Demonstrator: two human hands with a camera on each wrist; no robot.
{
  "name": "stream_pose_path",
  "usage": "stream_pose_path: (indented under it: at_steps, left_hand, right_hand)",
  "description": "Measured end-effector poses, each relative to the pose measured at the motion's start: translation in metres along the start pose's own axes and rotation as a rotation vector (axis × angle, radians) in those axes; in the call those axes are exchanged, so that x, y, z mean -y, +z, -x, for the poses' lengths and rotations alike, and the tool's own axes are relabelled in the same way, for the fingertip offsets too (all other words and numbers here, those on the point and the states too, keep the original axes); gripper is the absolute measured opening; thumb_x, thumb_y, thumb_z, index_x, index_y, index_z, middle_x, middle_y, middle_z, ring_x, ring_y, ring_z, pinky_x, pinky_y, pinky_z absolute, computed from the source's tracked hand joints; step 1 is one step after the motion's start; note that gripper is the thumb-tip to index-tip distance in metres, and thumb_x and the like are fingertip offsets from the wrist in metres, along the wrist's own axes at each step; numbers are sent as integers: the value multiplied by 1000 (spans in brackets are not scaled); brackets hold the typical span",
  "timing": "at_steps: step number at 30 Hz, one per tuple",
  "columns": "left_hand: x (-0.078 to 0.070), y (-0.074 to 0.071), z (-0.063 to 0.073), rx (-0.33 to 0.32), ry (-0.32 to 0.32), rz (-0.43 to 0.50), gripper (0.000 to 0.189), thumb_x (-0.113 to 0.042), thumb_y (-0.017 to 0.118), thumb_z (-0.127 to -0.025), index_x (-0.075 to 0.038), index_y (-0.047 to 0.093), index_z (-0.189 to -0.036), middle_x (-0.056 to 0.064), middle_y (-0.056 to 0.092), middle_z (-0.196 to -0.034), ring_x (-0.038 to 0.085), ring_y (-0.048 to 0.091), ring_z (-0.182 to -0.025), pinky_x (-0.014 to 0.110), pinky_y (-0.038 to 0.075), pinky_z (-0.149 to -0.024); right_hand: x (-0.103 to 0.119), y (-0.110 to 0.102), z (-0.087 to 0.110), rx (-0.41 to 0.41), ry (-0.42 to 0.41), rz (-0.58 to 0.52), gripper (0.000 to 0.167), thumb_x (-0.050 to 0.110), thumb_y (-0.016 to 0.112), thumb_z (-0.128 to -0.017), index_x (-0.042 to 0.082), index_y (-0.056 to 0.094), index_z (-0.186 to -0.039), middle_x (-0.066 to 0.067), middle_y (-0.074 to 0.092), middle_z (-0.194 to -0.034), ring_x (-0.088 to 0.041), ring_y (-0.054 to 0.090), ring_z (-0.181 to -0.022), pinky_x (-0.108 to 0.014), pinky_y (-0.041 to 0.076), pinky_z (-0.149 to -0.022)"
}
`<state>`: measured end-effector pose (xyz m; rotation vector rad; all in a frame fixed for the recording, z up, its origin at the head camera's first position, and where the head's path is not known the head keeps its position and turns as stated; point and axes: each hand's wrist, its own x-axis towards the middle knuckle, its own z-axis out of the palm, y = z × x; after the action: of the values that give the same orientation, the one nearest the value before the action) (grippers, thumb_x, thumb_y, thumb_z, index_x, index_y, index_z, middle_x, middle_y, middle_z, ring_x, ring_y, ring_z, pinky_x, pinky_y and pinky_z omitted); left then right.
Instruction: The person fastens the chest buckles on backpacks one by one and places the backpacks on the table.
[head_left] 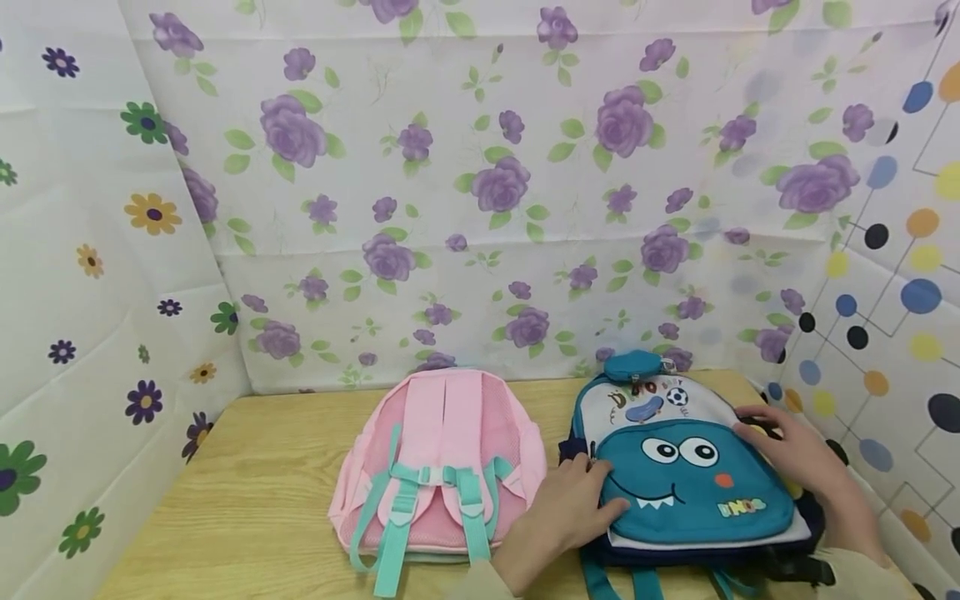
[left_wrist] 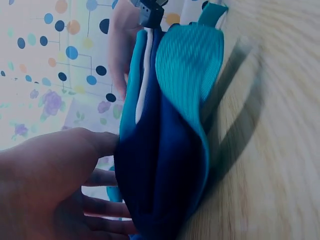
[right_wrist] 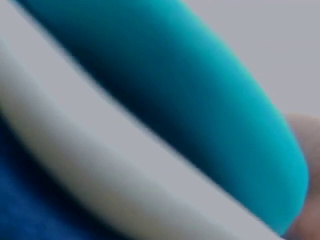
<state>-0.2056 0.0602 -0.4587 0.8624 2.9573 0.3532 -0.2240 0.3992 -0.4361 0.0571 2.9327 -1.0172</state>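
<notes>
A blue and white cartoon backpack (head_left: 675, 492) lies on the table, its front with the smiling face turned up. My left hand (head_left: 573, 504) rests against the backpack's left side; in the left wrist view its fingers are spread along the navy side panel (left_wrist: 145, 165). On the opposite side, my right hand (head_left: 798, 450) touches the upper right edge with extended fingers. The right wrist view is filled by a blurred teal pocket edge (right_wrist: 200, 100), with a bit of a fingertip behind it. A teal strap (left_wrist: 190, 65) hangs at the backpack's underside.
Left of the blue backpack lies a pink backpack (head_left: 442, 450), straps upward, with mint webbing and a buckle. Both stand on a wooden table (head_left: 247, 483). A flowered cloth (head_left: 450, 192) hangs behind, with patterned cloths at both sides.
</notes>
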Motion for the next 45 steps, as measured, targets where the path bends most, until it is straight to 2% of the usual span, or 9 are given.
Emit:
stream_pose_path:
  at_steps: [9, 17, 21, 23, 25, 27, 30, 36, 45]
  left_hand:
    - [-8, 3, -3, 7, -17, 20, 61, -69, 49, -93, -30, 53, -140, 0, 59, -126, 14, 60, -109, 33, 54, -89]
    - [-12, 3, -8, 54, -32, 85, 76, -78, 46, -88, -36, 37, -151, 0, 55, -136, 15, 59, -117, 34, 52, -96]
    - [-11, 5, -10, 69, -4, 131, 77, -79, 44, -88, -39, 32, -153, 0, 53, -139, 15, 57, -119, 32, 51, -98]
    - [-10, 6, -12, 76, 8, 163, 75, -77, 44, -89, -39, 33, -152, 0, 53, -139, 14, 58, -118, 32, 52, -97]
    - [-10, 7, -14, 81, 18, 192, 73, -76, 45, -89, -40, 34, -152, -1, 53, -138, 13, 59, -116, 31, 52, -95]
    - [-11, 8, -16, 85, 31, 216, 71, -75, 45, -90, -41, 34, -152, -1, 53, -138, 13, 59, -114, 31, 53, -94]
    - [-13, 11, -20, 91, 41, 272, 71, -75, 46, -90, -44, 31, -152, -2, 51, -140, 14, 59, -116, 32, 53, -94]
    - [-17, 16, -26, 97, 38, 396, 70, -74, 49, -89, -49, 28, -151, -3, 48, -144, 15, 57, -120, 36, 52, -97]
    - [-25, 19, -36, 94, 21, 473, 67, -73, 50, -89, -50, 31, -149, -3, 48, -144, 17, 57, -120, 37, 51, -97]
  right_hand:
    - [23, -28, 20, -48, 8, -129, 72, 53, 47, -101, 3, 34, -151, -38, 21, -154, -60, 24, -134, -79, 29, -95]
    - [33, -38, 33, -93, -20, -211, 65, 51, 49, -101, 19, 33, -155, -32, 22, -156, -60, 30, -130, -78, 32, -92]
    - [30, -42, 37, -154, -65, -209, 57, 43, 51, -102, 24, 36, -154, -24, 27, -154, -45, 48, -122, -41, 56, -86]
    - [30, -44, 39, -186, -80, -217, 55, 40, 52, -103, 26, 37, -153, -17, 29, -155, -28, 52, -119, -19, 53, -76]
    - [30, -46, 41, -214, -94, -243, 54, 38, 52, -103, 28, 37, -154, -7, 28, -159, -10, 47, -117, -8, 45, -71]
    - [32, -47, 43, -238, -114, -272, 53, 35, 52, -103, 29, 37, -154, 2, 27, -160, 3, 41, -111, -5, 43, -72]
    - [35, -48, 47, -267, -156, -315, 51, 29, 52, -104, 27, 38, -154, 10, 29, -159, 9, 39, -109, -4, 44, -73]
    - [44, -49, 51, -294, -274, -445, 49, 13, 51, -104, 16, 40, -152, 12, 37, -152, 7, 44, -113, -6, 49, -77]
    - [56, -49, 56, -252, -369, -695, 50, 4, 49, -103, 12, 40, -151, 4, 36, -154, 0, 51, -113, -12, 54, -74]
